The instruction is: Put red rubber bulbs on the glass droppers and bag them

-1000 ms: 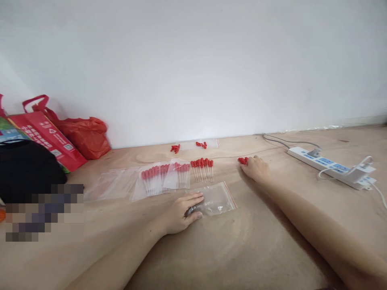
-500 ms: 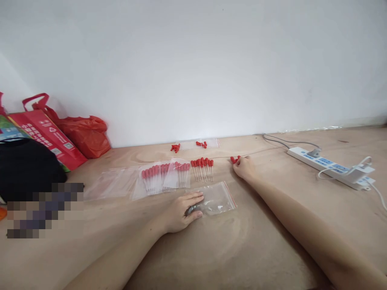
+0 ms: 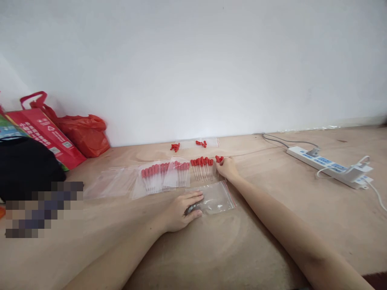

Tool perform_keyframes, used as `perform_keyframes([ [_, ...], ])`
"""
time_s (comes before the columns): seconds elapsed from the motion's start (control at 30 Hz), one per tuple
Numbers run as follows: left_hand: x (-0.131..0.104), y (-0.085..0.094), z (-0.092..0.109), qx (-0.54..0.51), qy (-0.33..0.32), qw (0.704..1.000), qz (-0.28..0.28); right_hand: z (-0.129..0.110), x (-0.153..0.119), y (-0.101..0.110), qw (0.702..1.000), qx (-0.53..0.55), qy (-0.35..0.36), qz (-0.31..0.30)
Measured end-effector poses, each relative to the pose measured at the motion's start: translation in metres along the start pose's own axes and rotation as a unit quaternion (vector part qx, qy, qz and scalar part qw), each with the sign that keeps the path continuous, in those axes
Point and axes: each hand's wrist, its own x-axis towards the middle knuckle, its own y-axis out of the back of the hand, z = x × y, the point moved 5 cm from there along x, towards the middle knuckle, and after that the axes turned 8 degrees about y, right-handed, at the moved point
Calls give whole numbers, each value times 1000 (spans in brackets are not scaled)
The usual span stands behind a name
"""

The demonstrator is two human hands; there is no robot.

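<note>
My right hand [image 3: 228,169] is closed on red-capped droppers [image 3: 219,159], just right of a row of several red-topped clear droppers [image 3: 202,167] lying side by side. My left hand [image 3: 183,211] lies with fingers apart on the left part of a clear zip bag [image 3: 216,197]; a dark object, too hidden to name, shows between its thumb and fingers. Left of the row, clear bags [image 3: 152,177] hold or cover several more red-topped droppers. Flat clear bags [image 3: 111,183] lie farther left.
Small piles of red pieces [image 3: 175,147] lie near the wall, some on another clear bag [image 3: 213,142]. A white power strip [image 3: 326,165] with cables is at the right. Red bags [image 3: 86,135] and a black item [image 3: 28,169] stand at the left.
My right hand has moved left with the red-capped droppers, up to the right end of the row. My left hand has stayed on the clear bag.
</note>
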Motion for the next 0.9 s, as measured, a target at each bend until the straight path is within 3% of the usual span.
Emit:
perform_keyframes([
  [0.23, 1, 0, 0, -3, 2, 1000, -1, 21, -4, 16, 989, 133, -67, 16],
  [0.47, 1, 1, 0, -1, 9, 1000, -5, 33, -31, 44, 943, 327, -66, 0],
  [0.6, 1, 4, 4, 4, 11, 1000, 0, 30, -61, 57, 877, 470, -100, 12],
  [0.8, 1, 5, 6, 1, 8, 1000, 1, 9, -87, 58, 872, 473, -127, -9],
  [0.9, 1, 5, 7, 2, 10, 1000, 3, 3, -90, 52, 848, 510, -131, -62],
])
